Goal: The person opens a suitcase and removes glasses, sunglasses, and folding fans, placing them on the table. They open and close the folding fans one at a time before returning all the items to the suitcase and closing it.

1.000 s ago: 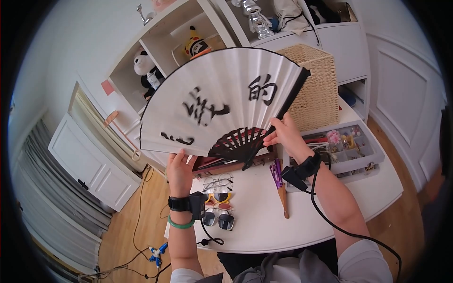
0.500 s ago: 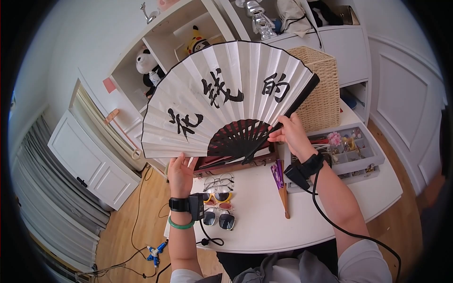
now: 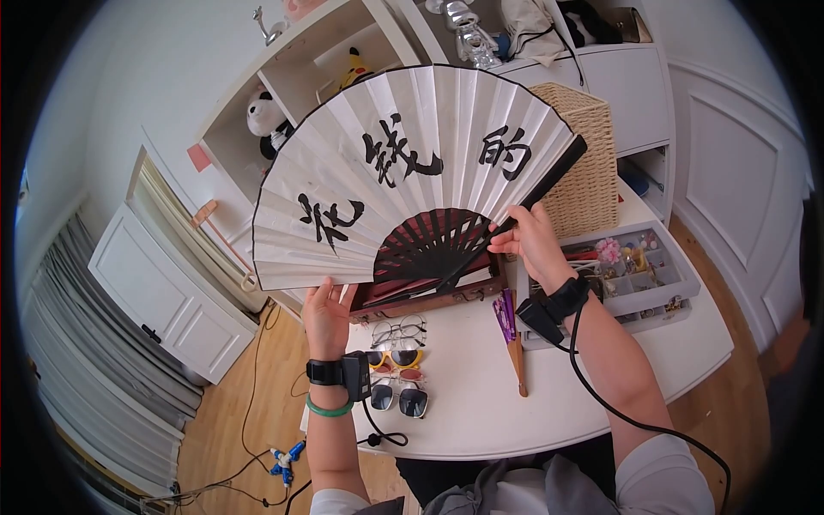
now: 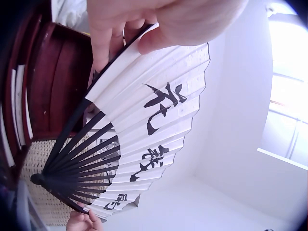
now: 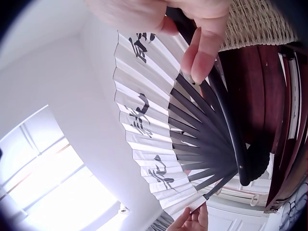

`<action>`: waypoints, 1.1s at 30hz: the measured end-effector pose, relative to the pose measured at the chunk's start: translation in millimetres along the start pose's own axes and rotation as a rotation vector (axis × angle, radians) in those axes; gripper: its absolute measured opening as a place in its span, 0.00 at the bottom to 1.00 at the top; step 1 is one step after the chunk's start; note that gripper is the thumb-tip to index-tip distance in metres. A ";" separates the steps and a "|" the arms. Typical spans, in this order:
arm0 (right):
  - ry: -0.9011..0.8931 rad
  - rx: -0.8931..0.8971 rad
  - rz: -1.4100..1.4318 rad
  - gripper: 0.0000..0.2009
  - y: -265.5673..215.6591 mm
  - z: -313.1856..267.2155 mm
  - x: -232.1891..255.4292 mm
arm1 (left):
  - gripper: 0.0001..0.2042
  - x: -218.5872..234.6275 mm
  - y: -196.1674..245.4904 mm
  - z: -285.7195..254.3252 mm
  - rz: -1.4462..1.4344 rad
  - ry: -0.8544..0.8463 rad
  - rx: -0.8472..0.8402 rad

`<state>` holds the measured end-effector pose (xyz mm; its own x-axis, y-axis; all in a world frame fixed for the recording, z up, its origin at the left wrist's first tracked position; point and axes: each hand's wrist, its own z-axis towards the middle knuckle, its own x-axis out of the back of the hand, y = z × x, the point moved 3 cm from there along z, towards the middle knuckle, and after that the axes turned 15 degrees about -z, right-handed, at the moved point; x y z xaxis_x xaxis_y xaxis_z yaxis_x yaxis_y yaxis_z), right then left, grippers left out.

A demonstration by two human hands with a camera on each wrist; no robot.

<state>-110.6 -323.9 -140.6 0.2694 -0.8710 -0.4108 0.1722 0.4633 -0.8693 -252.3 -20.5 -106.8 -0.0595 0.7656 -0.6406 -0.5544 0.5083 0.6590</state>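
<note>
Fingers of left hand [image 3: 327, 323] and right hand [image 3: 536, 246] pinch opposite edges of the folding fan [image 3: 446, 120], now spread flatter.

the fan [image 3: 446, 103] partly hides the yellow plush [image 3: 355, 68], and the head view's top edge crops the silver figure [image 3: 469, 36].

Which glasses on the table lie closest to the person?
The dark, squarish sunglasses, at the row's near end; the yellow-framed pair, reddish pair and clear glasses lie farther off.

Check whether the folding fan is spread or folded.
Spread: its pleated white leaf fans out between both hands, dark ribs splayed.
</note>
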 end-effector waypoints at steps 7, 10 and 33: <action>-0.030 -0.057 -0.044 0.10 -1.8 -0.9 -1.0 | 0.07 5.9 -2.9 2.9 0.008 -0.009 0.028; -0.037 -0.037 -0.057 0.10 -1.0 0.0 -1.4 | 0.07 10.2 -4.2 3.8 0.008 0.011 0.036; -0.444 0.078 -0.758 0.15 -9.3 -39.4 -44.8 | 0.12 -39.7 -37.6 -14.8 0.253 -0.152 0.290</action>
<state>-161.6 -295.6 -124.9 0.3969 -0.8120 0.4279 0.5141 -0.1895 -0.8365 -241.4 -75.9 -112.0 -0.0284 0.9191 -0.3930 -0.2802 0.3701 0.8858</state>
